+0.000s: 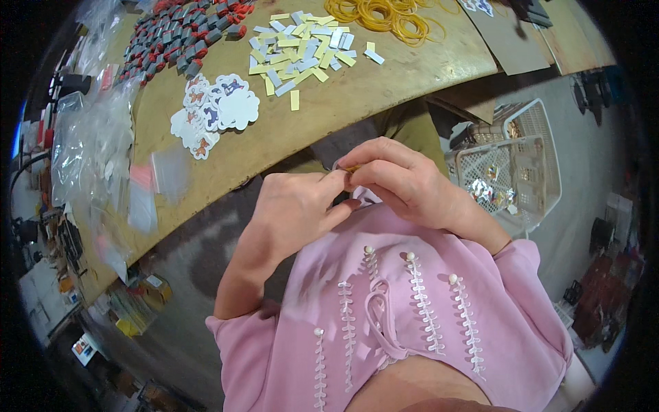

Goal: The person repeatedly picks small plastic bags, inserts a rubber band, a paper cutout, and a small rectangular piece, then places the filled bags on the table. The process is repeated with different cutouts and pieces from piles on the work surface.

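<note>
My left hand (pixel 292 206) and my right hand (pixel 406 184) meet in front of my chest, just off the table's near edge. Both are closed, with fingertips pinched close together. Between the right fingertips a bit of yellow strand (pixel 352 168) shows, its colour like the coils on the table. What the left fingertips grip is mostly hidden by the fingers. On the table ahead lie a heap of small yellow and pale blue strips (pixel 302 51), a pile of printed cut-out cards (pixel 218 110) and loops of thin yellow bands or tubing (pixel 377 15).
Grey blocks with red parts (pixel 182 34) cover the table's (pixel 384 82) far left. Clear plastic bags (pixel 93 147) crowd its left side. A flat brown board (pixel 504 38) overhangs the right. A white plastic basket (pixel 542 158) holding shiny packets stands right of my arm.
</note>
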